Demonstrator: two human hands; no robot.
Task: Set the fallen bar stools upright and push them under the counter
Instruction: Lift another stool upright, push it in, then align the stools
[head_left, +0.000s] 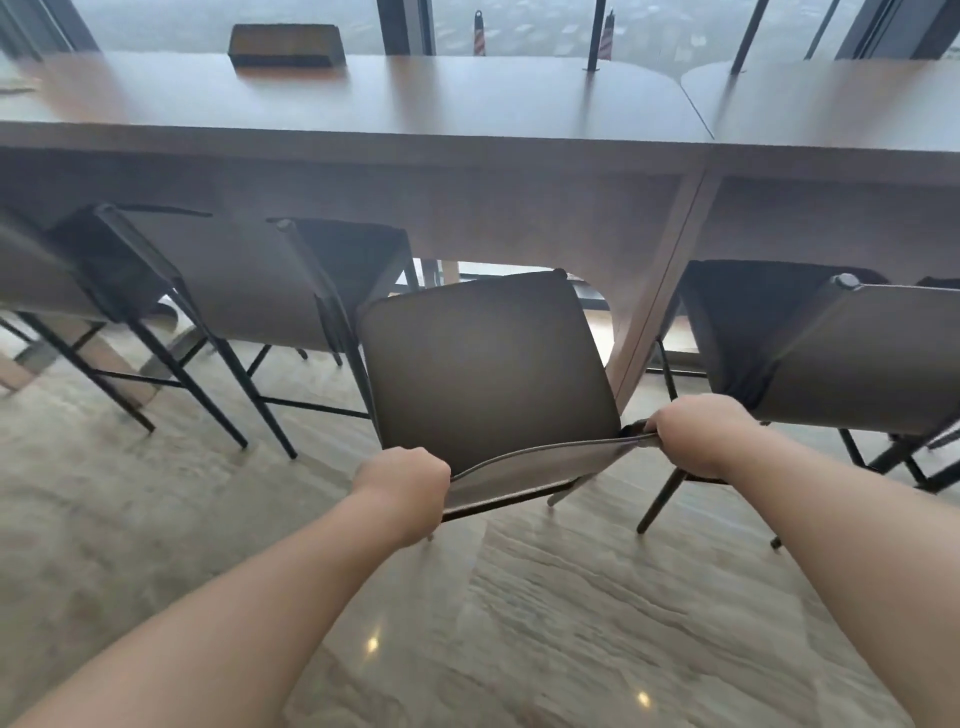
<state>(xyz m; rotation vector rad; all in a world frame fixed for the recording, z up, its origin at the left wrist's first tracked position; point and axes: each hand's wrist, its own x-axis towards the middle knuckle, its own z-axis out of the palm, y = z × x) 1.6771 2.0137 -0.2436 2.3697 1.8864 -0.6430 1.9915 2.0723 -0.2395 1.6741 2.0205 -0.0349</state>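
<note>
A grey-brown bar stool (488, 364) with black metal legs stands upright in front of me, its seat facing the wooden counter (467, 150). The front of the seat lies just below the counter's edge. My left hand (402, 488) is closed on the left end of the stool's low backrest. My right hand (696, 431) grips the right end of the same backrest. The stool's front legs are hidden by the seat.
Two more stools (244, 280) stand tucked at the counter to the left, and one stool (852, 353) to the right. A slanted counter leg (654, 306) runs down just right of the held stool. A dark box (285, 47) sits on the countertop. The floor (467, 623) is glossy tile.
</note>
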